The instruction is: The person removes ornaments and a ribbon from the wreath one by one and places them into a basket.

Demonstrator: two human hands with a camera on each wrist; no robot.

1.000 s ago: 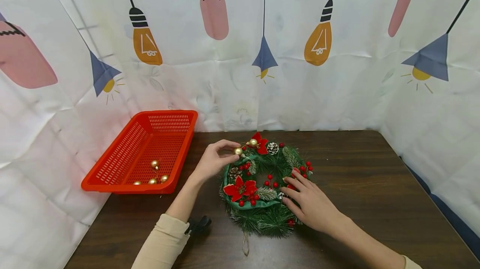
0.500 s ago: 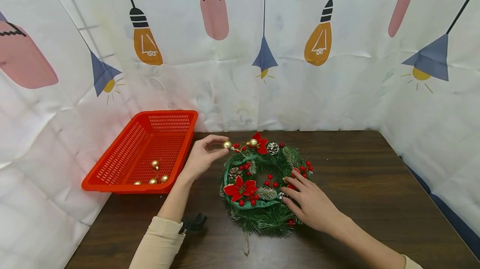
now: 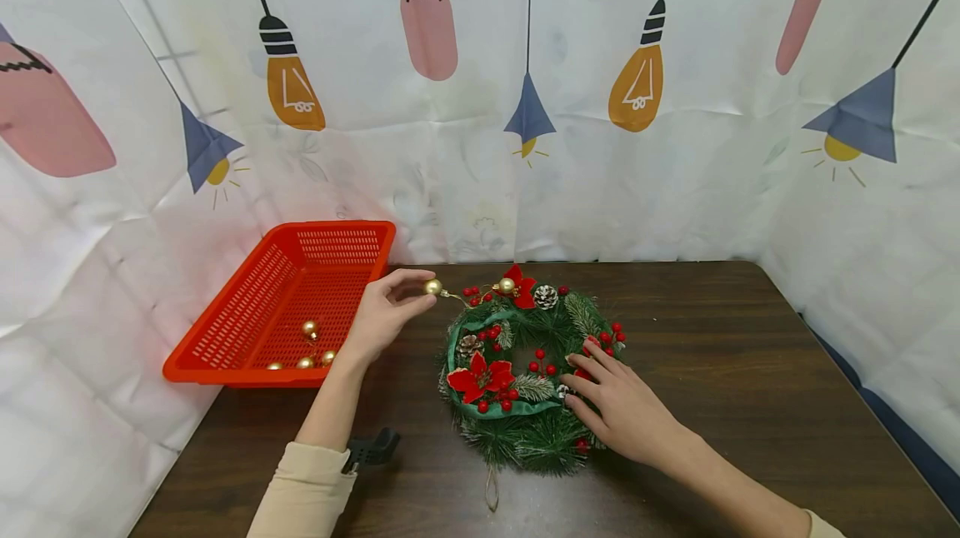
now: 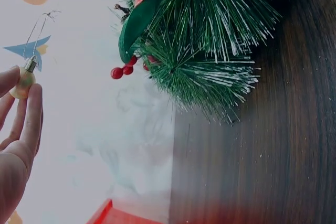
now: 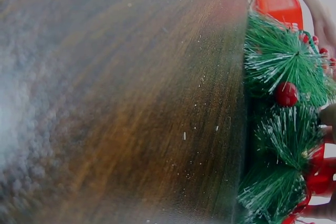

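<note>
My left hand pinches a small gold Christmas bauble between thumb and fingertips, just left of the wreath's far edge. From the bauble's cap a thin gold loop reaches toward the wreath; in the left wrist view that loop stands above the pinched bauble. The green pine wreath lies flat, trimmed with red poinsettias, berries, pinecones and a green ribbon. Another gold bauble sits by its far poinsettia. My right hand rests on the wreath's right side with fingers spread.
To the left stands a red plastic basket with several gold baubles in it. A twine loop sticks out from the wreath's near edge over the dark wooden table. A printed white curtain hangs behind.
My left hand has drawn the gold bauble leftward and slightly away from the wreath, and its gold loop now shows stretched out. My right hand has stayed in place on the wreath.
</note>
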